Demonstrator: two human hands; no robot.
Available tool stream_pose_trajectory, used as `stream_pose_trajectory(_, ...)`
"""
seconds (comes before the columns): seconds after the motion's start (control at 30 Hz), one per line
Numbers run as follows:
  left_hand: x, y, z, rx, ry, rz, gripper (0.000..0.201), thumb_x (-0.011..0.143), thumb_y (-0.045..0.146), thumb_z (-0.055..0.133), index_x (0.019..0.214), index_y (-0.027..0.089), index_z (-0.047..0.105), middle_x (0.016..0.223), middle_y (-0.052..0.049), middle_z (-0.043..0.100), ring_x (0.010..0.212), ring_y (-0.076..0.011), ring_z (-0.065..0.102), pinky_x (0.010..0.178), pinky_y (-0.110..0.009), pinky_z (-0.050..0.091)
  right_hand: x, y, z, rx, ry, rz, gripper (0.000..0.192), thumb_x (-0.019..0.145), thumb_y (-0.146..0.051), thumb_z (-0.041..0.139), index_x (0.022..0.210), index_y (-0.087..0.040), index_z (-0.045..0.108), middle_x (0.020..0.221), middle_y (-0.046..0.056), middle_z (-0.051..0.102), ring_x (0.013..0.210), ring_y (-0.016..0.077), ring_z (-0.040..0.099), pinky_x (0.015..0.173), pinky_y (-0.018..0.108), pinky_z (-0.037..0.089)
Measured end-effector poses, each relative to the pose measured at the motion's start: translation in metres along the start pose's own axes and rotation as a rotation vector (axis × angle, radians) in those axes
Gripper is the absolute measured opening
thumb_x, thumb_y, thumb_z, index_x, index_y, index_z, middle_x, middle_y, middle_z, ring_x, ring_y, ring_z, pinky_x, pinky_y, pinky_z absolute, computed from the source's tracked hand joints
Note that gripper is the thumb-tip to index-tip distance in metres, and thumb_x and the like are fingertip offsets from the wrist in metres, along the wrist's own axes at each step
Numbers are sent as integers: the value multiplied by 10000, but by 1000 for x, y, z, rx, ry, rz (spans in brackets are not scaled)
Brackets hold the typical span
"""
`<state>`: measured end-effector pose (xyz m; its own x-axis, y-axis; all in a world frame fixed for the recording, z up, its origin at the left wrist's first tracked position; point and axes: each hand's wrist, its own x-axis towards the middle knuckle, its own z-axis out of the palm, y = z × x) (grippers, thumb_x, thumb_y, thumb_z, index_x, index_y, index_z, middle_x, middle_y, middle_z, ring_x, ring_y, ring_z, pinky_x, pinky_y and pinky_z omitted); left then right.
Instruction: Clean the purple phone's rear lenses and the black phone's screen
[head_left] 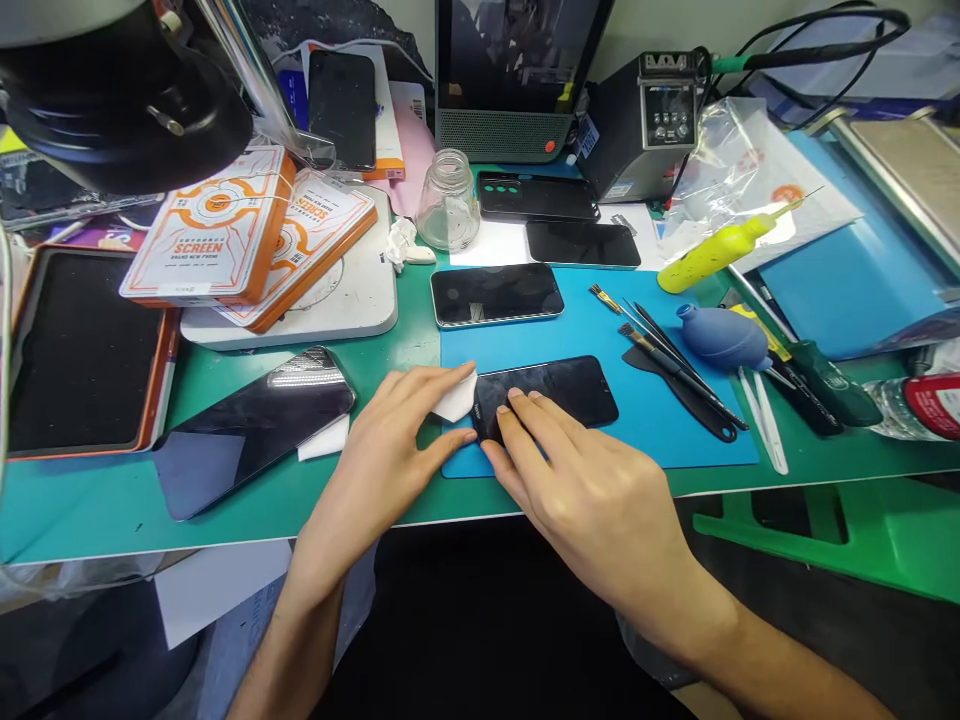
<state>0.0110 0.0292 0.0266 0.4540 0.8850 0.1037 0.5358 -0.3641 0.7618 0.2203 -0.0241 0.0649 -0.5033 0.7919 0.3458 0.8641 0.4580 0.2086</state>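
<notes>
A black smartphone (566, 388) lies screen up on a blue mat (712, 455), slightly tilted to the right. My left hand (390, 450) grips its left end, the thumb at the near corner and the index finger by the far corner. Beneath those fingers shows a small white piece, paper or cloth (457, 400). Across the left part of the screen, my right hand (577, 470) rests bent fingertips, with its thumb side along the near edge. Behind it is another phone (496, 295) with a light frame. To the left, a dark glossy screen (255, 435) lies at a slant.
Brushes (667, 360), a black spatula (686, 395), a blue air blower (724, 338) and white tweezers (765, 420) lie right. A glass jar (448, 200) stands behind. Screen boxes (210, 225) are stacked left, under a black lamp (120, 110). A yellow bottle (712, 255) lies far right.
</notes>
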Motion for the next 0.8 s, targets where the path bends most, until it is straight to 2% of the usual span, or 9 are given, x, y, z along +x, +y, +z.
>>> stream_pose_trajectory(0.13, 0, 0, 0, -3, 8, 14, 535, 1064, 284, 722, 1570, 278, 551, 1445, -93, 665, 1319, -290, 650, 1147, -559, 571, 2, -4, -2, -34, -8, -18, 280, 1110, -261, 635, 1175, -63, 820, 1220, 141, 833, 1082, 246, 835, 721, 328, 651)
stream_pose_trajectory(0.33, -1, -3, 2, -1, 27, 36, 542, 1059, 263, 725, 1571, 269, 545, 1445, -98, 663, 1306, -287, 656, 1130, -549, 589, 6, -9, -6, -67, -48, -30, 286, 1111, -259, 630, 1186, -54, 815, 1232, 147, 826, 1110, 263, 831, 770, 342, 677)
stream_pose_trajectory(0.67, -3, -7, 3, -4, 49, 64, 546, 1055, 246, 728, 1568, 240, 539, 1435, -106, 669, 1279, -282, 674, 1116, -538, 604, 12, -28, -9, -146, -94, 19, 251, 1084, -206, 646, 1180, -39, 806, 1240, 153, 822, 1051, 265, 843, 724, 346, 660)
stream_pose_trajectory(0.8, -3, -10, 5, -3, 56, 78, 557, 1052, 228, 726, 1574, 239, 532, 1456, -111, 661, 1295, -287, 672, 1129, -548, 599, 15, -38, -8, -185, -104, 46, 253, 1067, -175, 643, 1181, -8, 795, 1220, 190, 822, 999, 274, 848, 689, 341, 636)
